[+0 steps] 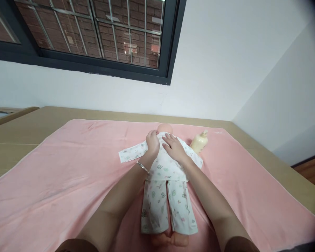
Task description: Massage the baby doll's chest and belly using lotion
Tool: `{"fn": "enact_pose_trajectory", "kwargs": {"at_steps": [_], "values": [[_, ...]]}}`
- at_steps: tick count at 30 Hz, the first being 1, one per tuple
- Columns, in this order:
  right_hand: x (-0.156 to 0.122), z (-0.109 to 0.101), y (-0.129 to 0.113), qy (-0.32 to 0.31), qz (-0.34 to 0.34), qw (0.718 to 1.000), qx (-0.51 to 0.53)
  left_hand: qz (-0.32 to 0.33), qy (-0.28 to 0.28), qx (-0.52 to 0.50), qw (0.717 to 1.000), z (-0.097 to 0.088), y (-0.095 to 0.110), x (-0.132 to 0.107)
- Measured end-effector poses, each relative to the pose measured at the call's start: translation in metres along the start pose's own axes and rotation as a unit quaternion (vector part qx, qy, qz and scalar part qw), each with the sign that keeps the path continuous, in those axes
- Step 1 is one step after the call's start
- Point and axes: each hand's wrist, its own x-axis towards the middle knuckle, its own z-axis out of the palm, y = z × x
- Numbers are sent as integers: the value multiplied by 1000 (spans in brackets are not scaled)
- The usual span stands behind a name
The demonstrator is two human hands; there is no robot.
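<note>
A baby doll (165, 128) lies on its back on a pink blanket (68, 175), head away from me, dressed in a white printed top (168, 164) and matching trousers (168, 206). My left hand (152, 142), with a bracelet at the wrist, curls over the doll's shoulder at the collar of the top, fingers bent onto the cloth. My right hand (174, 147) lies flat on the doll's chest, fingers stretched out toward the neck. The top's left sleeve (131, 154) lies spread out flat.
A pale yellow bottle (199, 141) lies on the blanket just right of the doll. The blanket covers a tan surface (21, 129) against a white wall, under a dark-framed window (94, 35). Wooden floor shows at the far right (312, 171).
</note>
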Motion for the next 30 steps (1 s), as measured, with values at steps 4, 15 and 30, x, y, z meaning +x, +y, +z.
{"fn": "enact_pose_trajectory", "kwargs": {"at_steps": [4,15,30], "values": [[-8,5,-14,30,123,990,-59,21,4,30,999,-3,-4,7],[-5,3,-10,-19,-86,996,-18,63,4,98,993,-5,-19,14],[-19,15,-40,21,16,994,-104,93,-29,154,983,-6,-17,5]]}}
